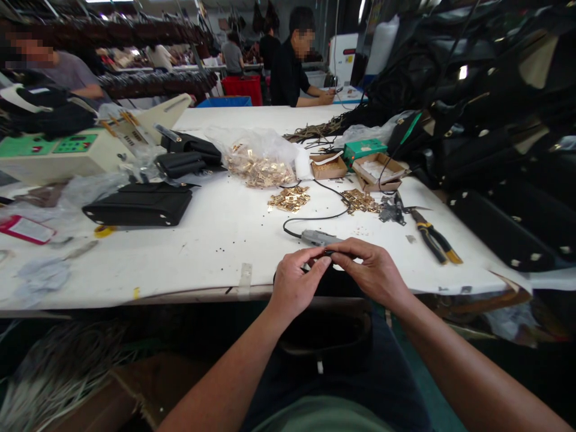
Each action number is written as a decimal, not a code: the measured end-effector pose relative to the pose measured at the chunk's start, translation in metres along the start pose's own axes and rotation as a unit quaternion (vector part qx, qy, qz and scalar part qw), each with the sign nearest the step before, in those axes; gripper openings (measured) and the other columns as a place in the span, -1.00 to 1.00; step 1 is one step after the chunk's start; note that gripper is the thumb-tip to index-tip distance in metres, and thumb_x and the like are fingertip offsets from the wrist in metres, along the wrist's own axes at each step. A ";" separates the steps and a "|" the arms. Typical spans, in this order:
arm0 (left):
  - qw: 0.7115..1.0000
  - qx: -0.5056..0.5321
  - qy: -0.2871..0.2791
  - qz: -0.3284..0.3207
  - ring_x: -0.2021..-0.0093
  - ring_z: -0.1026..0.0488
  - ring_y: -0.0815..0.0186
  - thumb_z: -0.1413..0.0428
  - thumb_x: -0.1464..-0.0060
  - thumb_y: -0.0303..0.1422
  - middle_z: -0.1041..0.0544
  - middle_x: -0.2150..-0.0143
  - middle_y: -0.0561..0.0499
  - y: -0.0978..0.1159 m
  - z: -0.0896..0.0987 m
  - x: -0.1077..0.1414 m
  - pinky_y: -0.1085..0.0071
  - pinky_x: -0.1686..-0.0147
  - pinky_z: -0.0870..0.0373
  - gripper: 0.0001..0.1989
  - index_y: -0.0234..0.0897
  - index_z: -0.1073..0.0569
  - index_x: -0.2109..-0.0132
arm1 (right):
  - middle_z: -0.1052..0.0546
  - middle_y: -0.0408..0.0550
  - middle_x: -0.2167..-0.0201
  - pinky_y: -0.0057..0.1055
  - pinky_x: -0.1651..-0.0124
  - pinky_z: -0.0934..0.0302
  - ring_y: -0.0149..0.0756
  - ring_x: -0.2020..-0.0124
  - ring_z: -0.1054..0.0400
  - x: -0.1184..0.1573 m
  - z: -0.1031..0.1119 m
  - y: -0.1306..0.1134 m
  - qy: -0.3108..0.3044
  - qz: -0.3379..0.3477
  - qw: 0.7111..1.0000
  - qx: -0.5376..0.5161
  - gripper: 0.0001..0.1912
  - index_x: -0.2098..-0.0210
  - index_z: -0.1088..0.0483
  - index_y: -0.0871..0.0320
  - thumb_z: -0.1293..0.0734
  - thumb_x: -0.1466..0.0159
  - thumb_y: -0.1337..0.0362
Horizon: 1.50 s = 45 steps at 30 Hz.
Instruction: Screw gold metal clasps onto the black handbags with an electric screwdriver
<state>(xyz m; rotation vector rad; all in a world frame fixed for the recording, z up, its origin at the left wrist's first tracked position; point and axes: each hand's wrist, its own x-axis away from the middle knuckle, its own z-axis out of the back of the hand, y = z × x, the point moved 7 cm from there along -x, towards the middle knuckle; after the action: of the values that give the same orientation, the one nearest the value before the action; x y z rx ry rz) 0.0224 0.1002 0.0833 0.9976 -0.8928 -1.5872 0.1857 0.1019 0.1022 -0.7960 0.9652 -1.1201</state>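
My left hand [299, 279] and my right hand [371, 270] meet at the table's front edge, fingertips pinched on a small dark piece [329, 252] of a black bag [326, 324] that rests on my lap. Just behind my fingers lies a grey electric tool [317, 237] with a black cord. Farther back are two piles of gold metal pieces, one on the left [290, 199] and one on the right [360, 201]. Beside the right pile sit dark metal plates [392, 210]. Pliers with black and yellow handles [434, 237] lie to the right.
On the white table [216, 252] stand a plastic bag of gold parts [261, 165], cardboard boxes [330, 167], a green box [364, 149] and a black bag [141, 204]. A machine [76, 150] is at left; black bags [504, 228] crowd the right. A person [290, 69] works behind.
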 end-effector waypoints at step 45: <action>0.997 0.029 -0.008 0.072 0.19 -0.61 0.23 -0.20 -0.16 -0.28 -0.70 0.19 0.01 0.008 0.000 -0.008 0.37 0.16 -0.52 -0.80 -0.19 -0.67 0.12 | -0.63 -0.09 0.34 -0.34 0.21 -0.31 -0.23 0.29 -0.47 0.003 0.001 0.014 0.000 -0.147 0.984 -0.096 -0.77 0.22 -0.61 0.12 -0.41 -0.24 0.12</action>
<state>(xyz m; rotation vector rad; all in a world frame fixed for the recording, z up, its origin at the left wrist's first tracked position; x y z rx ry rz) 0.0268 0.1065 0.0923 0.9401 -1.0050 -1.4574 0.1920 0.1029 0.0899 -1.1219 0.9873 -1.2924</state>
